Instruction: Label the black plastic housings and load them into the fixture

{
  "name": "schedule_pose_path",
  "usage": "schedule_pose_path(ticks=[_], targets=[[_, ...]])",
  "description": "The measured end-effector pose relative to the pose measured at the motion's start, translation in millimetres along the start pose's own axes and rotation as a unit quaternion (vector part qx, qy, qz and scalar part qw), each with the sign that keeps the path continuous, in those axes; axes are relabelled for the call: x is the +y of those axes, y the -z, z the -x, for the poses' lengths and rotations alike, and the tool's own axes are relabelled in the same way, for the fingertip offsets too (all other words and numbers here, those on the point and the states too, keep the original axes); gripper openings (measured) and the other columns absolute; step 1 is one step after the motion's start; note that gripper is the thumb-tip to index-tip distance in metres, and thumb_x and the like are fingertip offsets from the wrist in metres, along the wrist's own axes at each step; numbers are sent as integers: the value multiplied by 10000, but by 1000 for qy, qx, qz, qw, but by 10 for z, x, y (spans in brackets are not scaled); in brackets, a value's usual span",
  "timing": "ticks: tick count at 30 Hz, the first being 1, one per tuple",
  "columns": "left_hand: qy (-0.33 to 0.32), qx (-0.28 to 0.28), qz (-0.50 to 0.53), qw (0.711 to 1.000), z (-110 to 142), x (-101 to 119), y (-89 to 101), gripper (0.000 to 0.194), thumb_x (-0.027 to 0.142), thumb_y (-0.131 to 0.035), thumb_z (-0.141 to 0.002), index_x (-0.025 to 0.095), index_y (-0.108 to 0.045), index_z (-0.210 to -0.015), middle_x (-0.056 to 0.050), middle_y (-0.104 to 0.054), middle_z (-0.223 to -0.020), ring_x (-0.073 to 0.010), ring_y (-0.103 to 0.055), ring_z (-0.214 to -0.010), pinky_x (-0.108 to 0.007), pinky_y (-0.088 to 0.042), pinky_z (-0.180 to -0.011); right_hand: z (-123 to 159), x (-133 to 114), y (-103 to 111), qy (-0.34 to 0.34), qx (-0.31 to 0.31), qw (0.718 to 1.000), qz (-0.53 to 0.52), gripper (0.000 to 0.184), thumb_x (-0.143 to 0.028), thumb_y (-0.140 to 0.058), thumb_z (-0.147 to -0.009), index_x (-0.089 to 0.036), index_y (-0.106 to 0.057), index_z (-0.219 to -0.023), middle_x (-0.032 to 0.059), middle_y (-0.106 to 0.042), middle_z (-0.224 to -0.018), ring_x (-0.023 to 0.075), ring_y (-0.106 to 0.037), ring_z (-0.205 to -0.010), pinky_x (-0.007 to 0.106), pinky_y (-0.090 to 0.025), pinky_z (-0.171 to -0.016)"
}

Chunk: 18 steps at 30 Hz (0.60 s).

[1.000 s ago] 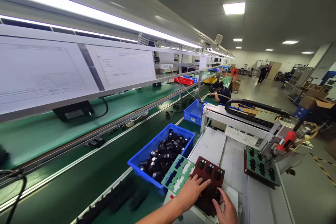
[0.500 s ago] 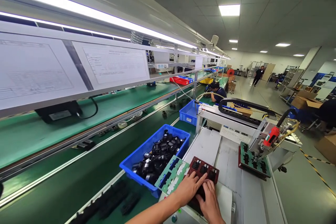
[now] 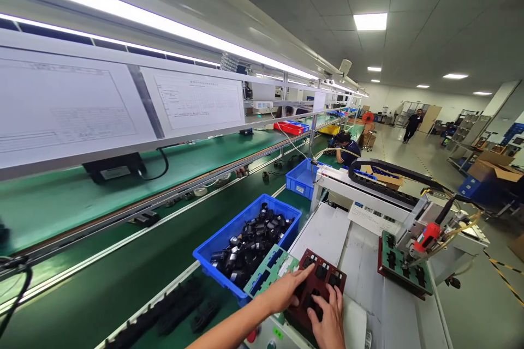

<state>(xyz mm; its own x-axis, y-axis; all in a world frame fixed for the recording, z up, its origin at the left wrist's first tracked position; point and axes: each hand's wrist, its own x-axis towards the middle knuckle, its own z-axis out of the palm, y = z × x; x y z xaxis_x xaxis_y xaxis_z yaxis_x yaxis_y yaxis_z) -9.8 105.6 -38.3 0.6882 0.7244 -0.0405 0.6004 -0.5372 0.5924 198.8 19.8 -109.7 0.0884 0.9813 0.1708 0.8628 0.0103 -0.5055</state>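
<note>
My left hand (image 3: pixel 285 289) rests with spread fingers on the near left part of a dark red fixture tray (image 3: pixel 321 279) that holds several black parts in its pockets. My right hand (image 3: pixel 328 318) lies on the tray's near end, its fingers pressing on a black part; whether it grips anything I cannot tell. A green fixture plate (image 3: pixel 268 270) sits just left of the red tray. The blue bin (image 3: pixel 229 233) of black parts stands left of both.
On the white machine bed (image 3: pixel 327 229), a second green-and-red fixture (image 3: pixel 403 269) sits under a tool head with a red handle (image 3: pixel 426 236). A green conveyor belt (image 3: pixel 123 283) runs along the left. Another blue bin (image 3: pixel 301 177) is farther back. People work and walk in the distance.
My right hand slid left onto the tray's near end beside the left hand, then both shifted slightly. The machine's tool head stays over the far fixture. The camera view swayed.
</note>
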Motion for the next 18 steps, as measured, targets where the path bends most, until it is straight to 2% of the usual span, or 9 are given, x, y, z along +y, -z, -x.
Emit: schedule_pose_path(ticks=[2, 4, 5, 7, 10, 12, 14, 18], targets=[[63, 55, 33, 996, 35, -85, -116, 1079, 139, -671, -737, 354, -166, -1665, -77, -720, -1366, -336, -654, -1247, -590, -337, -1228, 3, 10, -24, -6, -2, 1000, 12, 320, -284, -679, -858, -288, -817, -1147, 143, -548, -1509, 440, -390, -1470, 584, -387, -1198], [108, 108, 36, 988, 86, -148, -289, 952, 163, -665, -759, 352, -316, -1623, -76, -728, -1366, -330, -629, -1291, -636, -203, -1282, -1, 23, -48, -10, -2, 1000, 25, 329, -305, -675, -868, -295, -812, -1166, 139, -551, -1513, 441, -405, -1459, 591, -387, -1196], [117, 130, 32, 984, 117, -169, -388, 881, 174, -663, -773, 353, -389, -1591, -78, -700, -1421, -333, -597, -1339, -640, -182, -1290, -8, 36, -61, -9, -3, 999, 31, 334, -313, -671, -872, -298, -809, -1176, 137, -550, -1516, 442, -409, -1455, 595, -391, -1192], [120, 162, 30, 979, 187, -194, -582, 759, 200, -642, -818, 345, -473, -1544, -77, -643, -1503, -336, -538, -1411, -628, -220, -1288, -28, 87, -96, 0, -5, 999, 41, 350, -325, -666, -876, -301, -801, -1198, 132, -551, -1516, 444, -416, -1448, 604, -401, -1183], [114, 189, 53, 974, 309, -235, -772, 662, 292, -627, -878, 311, -507, -1529, -100, -635, -1509, -329, -555, -1394, -562, -371, -1236, -67, 235, -198, 28, -8, 998, 55, 367, -346, -689, -853, -302, -806, -1198, 139, -575, -1486, 469, -438, -1418, 629, -430, -1149], [139, 195, 77, 968, 398, -324, -776, 621, 387, -641, -893, 317, -542, -1502, -88, -656, -1484, -311, -594, -1352, -489, -456, -1182, -99, 355, -303, 42, -5, 997, 65, 369, -378, -704, -831, -306, -820, -1174, 162, -603, -1441, 504, -461, -1379, 659, -471, -1081], [204, 213, 84, 952, 490, -493, -674, 548, 418, -592, -930, 316, -579, -1468, -82, -666, -1465, -299, -599, -1341, -459, -471, -1164, -135, 454, -408, 50, 12, 996, 72, 370, -421, -674, -846, -319, -822, -1171, 179, -621, -1404, 521, -469, -1358, 678, -498, -1015], [348, 259, 46, 900, 620, -944, -297, 480, 281, -492, -964, 169, -609, -1416, -181, -612, -1457, -354, -524, -1381, -542, -395, -1169, -204, 529, -486, 67, 25, 995, 66, 386, -470, -624, -852, -330, -827, -1149, 172, -645, -1370, 510, -493, -1334, 680, -507, -986]])
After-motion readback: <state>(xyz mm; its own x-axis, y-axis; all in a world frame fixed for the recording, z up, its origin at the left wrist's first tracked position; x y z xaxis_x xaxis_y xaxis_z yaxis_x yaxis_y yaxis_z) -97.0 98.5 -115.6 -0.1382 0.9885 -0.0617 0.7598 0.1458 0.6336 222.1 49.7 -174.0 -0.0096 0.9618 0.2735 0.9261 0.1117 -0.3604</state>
